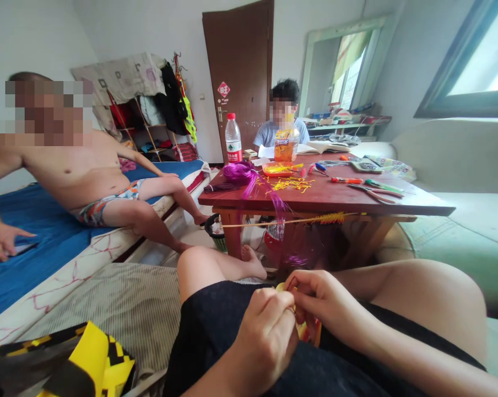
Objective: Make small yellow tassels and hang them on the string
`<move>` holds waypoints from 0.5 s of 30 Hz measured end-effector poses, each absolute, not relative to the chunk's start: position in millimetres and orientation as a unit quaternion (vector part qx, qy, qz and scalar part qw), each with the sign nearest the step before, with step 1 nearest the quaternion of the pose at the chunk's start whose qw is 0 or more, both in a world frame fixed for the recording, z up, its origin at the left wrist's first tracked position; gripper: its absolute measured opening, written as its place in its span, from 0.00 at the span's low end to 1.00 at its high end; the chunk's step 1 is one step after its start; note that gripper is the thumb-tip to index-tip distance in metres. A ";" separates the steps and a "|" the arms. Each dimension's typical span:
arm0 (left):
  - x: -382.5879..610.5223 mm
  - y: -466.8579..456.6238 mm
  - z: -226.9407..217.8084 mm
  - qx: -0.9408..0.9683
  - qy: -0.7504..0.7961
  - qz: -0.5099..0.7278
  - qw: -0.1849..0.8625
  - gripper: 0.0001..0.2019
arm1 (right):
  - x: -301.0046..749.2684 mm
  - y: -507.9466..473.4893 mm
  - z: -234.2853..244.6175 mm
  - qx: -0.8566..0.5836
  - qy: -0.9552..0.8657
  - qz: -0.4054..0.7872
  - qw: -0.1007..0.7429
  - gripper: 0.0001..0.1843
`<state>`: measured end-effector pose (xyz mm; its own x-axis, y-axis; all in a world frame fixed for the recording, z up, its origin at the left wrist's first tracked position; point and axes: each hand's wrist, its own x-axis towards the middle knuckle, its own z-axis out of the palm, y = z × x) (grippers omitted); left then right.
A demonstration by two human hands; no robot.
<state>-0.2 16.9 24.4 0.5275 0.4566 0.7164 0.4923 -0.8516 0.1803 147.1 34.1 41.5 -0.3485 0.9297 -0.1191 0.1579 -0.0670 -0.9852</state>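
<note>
My left hand [269,333] and my right hand [325,306] meet above my lap, fingers pinched close together. Between and under them shows a small yellow and orange-red thing [310,332]; my fingers cover most of it, so its kind is hidden. Beyond my hands, a thin stick [265,224] with a fringe of yellow bits [332,218] at one end lies along the table's near edge. A bundle of shiny purple strands [243,175] spills over that edge. Short yellow pieces [292,184] are scattered on the tabletop beside an orange tray [274,170].
The red-brown table [315,194] carries pliers [377,193], screwdrivers [347,180], a water bottle [233,138] and an orange drink bottle [285,144]. One person sits behind it, another on the bed [38,204] at left. A yellow-black bag [90,353] lies at lower left.
</note>
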 end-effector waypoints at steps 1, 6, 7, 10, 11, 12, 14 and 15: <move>-1.6 17.9 25.2 -0.883 -0.251 -0.394 0.043 0.07 | 146.9 35.9 39.7 -0.454 -0.587 0.578 0.339 0.10; -4.5 25.3 27.0 -0.901 -0.191 -0.378 0.097 0.08 | 145.2 43.5 31.2 -0.450 -0.585 0.590 0.328 0.14; -4.0 26.6 26.2 -0.901 -0.190 -0.377 0.096 0.08 | 145.0 43.8 32.0 -0.452 -0.584 0.589 0.329 0.14; -1.0 29.9 25.5 -0.890 -0.233 -0.392 -0.013 0.08 | 147.3 40.1 41.2 -0.474 -0.633 0.511 0.337 0.08; 0.2 31.0 26.6 -0.871 -0.271 -0.398 -0.093 0.08 | 149.5 37.9 45.4 -0.478 -0.683 0.442 0.330 0.06; 1.4 32.1 28.6 -0.839 -0.317 -0.397 -0.193 0.07 | 152.4 35.5 49.2 -0.461 -0.750 0.350 0.320 0.06; 3.7 34.1 34.1 -0.725 -0.397 -0.378 -0.416 0.06 | 160.3 31.5 53.9 -0.353 -0.881 0.134 0.285 0.08; 4.8 34.8 36.9 -0.650 -0.420 -0.365 -0.517 0.06 | 164.7 30.2 54.2 -0.280 -0.920 0.044 0.270 0.09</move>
<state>4.8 34.8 36.9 0.3811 0.9237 0.0398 0.1691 -0.1120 0.9792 164.7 30.2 54.2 -0.6972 0.5396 0.4720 0.4918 0.8390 -0.2328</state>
